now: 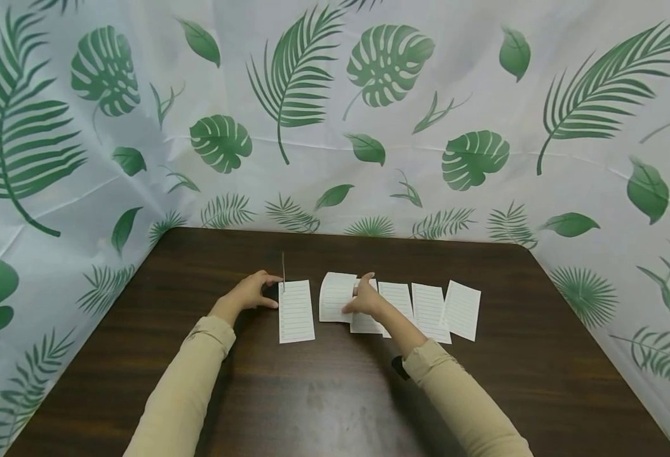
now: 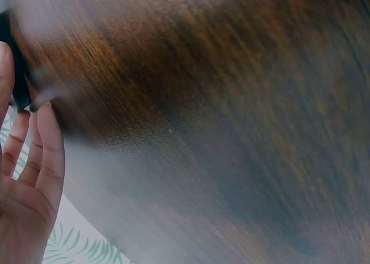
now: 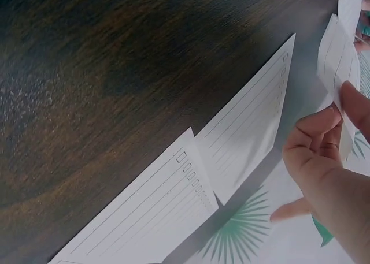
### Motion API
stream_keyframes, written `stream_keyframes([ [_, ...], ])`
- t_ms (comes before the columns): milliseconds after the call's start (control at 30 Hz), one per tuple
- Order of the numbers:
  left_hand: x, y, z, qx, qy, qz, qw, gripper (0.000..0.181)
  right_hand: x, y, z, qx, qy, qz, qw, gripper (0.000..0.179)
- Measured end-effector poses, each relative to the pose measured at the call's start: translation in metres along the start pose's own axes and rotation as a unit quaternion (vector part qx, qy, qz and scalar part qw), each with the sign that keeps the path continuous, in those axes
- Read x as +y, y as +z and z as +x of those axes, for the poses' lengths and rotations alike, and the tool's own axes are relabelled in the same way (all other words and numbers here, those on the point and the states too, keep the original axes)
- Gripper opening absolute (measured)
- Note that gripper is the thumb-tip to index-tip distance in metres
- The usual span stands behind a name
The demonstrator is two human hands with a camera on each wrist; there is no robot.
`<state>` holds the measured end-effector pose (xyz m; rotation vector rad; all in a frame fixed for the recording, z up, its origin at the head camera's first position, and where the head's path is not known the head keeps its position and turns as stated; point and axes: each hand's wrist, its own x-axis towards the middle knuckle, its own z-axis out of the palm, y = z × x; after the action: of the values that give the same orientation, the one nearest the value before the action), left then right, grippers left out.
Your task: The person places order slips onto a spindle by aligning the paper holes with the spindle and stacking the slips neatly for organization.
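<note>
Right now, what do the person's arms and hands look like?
The left sleeve and right sleeve are long and beige. The left cuff and right cuff look folded back. A small black thing shows by the right one; I can't tell what. The left hand and right hand wear no gloves.

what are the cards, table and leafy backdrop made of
Cards: probably matte paper, being thin, white and bending. Table: wood or wood-look laminate, dark grain with soft sheen. Backdrop: likely fabric or plastic sheeting, creased and printed.
</note>
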<state>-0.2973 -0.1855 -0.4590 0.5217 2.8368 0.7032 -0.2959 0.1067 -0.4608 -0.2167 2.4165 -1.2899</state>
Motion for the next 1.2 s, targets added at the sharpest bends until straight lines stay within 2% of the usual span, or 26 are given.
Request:
stream_keyframes([
  [100,0.001,0.000,0.000,0.001,-0.003,-0.002,1.0000,0.063,0.037,0.001,0.033,-0.011,-0.064,0.018,0.9977,0.116],
  [200,0.001,0.000,0.000,0.001,-0.004,-0.004,1.0000,0.063,0.063,0.002,0.059,-0.009,-0.071,0.029,0.9970,0.072],
  [267,0.002,0.000,0.000,0.001,-0.004,-0.005,1.0000,0.063,0.055,0.002,0.053,0.003,-0.060,0.023,0.9979,0.036],
  [300,0.001,0.000,0.000,0.000,-0.004,-0.006,1.0000,0.063,0.055,0.002,0.051,0.002,-0.077,0.026,0.9967,0.022],
  [333,0.002,0.000,0.000,0.000,-0.004,-0.007,1.0000,0.063,0.054,0.002,0.049,0.004,-0.081,0.022,0.9965,0.019],
  [400,0.001,0.000,0.000,-0.001,-0.004,-0.009,1.0000,0.063,0.053,0.001,0.045,-0.001,-0.090,0.017,0.9958,0.024],
  [433,0.001,0.000,0.000,-0.001,-0.005,-0.010,0.9999,0.063,0.058,0.001,0.048,-0.009,-0.116,0.021,0.9930,0.028],
  [500,0.002,0.001,0.000,-0.001,-0.006,-0.010,0.9999,0.063,0.057,0.000,0.044,-0.013,-0.113,0.017,0.9934,0.034],
  [533,0.002,0.000,0.000,-0.001,-0.006,-0.009,0.9999,0.063,0.052,0.000,0.039,-0.009,-0.089,0.007,0.9959,0.034],
  [633,0.003,0.000,0.000,0.000,-0.009,-0.009,0.9999,0.063,0.042,0.001,0.027,-0.003,-0.053,0.004,0.9986,0.035],
  [867,0.004,-0.001,0.000,-0.003,-0.011,-0.009,0.9999,0.063,0.013,-0.002,-0.011,-0.011,0.033,0.015,0.9993,0.044],
  [900,0.003,0.000,0.000,-0.003,-0.011,-0.008,0.9999,0.063,0.003,-0.003,-0.019,-0.005,0.066,-0.001,0.9978,0.042],
  [933,0.003,0.000,0.000,-0.003,-0.011,-0.008,0.9999,0.064,0.007,-0.002,-0.017,-0.005,0.067,-0.003,0.9977,0.041],
  [967,0.003,0.000,0.001,-0.003,-0.012,-0.008,0.9999,0.064,0.017,-0.003,-0.011,-0.010,0.047,0.001,0.9989,0.039],
  [1067,0.002,0.001,0.001,-0.005,-0.016,-0.012,0.9998,0.064,0.063,-0.002,0.022,0.002,-0.018,0.000,0.9998,0.034],
  [1133,0.001,0.001,0.002,-0.006,-0.016,-0.014,0.9997,0.064,0.065,-0.002,0.024,0.021,-0.037,-0.010,0.9990,0.032],
  [1167,0.001,0.001,0.002,-0.007,-0.017,-0.017,0.9997,0.065,0.060,-0.003,0.019,0.032,-0.046,-0.012,0.9984,0.032],
  [1200,0.001,0.001,0.002,-0.007,-0.016,-0.019,0.9997,0.065,0.048,-0.004,0.010,0.048,-0.031,-0.017,0.9982,0.032],
])
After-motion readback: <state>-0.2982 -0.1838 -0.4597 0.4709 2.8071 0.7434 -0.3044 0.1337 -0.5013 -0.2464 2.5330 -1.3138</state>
